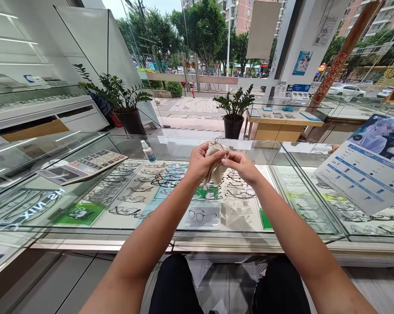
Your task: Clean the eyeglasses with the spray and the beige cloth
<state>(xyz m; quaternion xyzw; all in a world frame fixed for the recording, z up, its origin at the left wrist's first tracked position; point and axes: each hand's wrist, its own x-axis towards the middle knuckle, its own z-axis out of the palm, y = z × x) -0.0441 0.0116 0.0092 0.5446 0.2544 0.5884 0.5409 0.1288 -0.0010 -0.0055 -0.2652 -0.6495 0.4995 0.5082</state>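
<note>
Both of my hands are raised over the glass counter, close together. My left hand (200,161) is closed around a beige cleaning cloth (214,174), bunched up, its lower end hanging down. Thin wire of a pair of eyeglasses (217,139) shows above the cloth; most of the pair is hidden in the folds and behind the fingers. My right hand (242,165) pinches at the cloth's right side, where a small shiny part of the eyeglasses shows by the fingertips. Beyond my left hand, a white spray bottle (148,151) stands on the counter top.
The glass display counter (197,237) holds rows of spectacle frames (131,198) under its top. A printed chart board (86,168) lies at left. An upright leaflet (367,168) stands at right. Potted plants (233,109) and a window are beyond.
</note>
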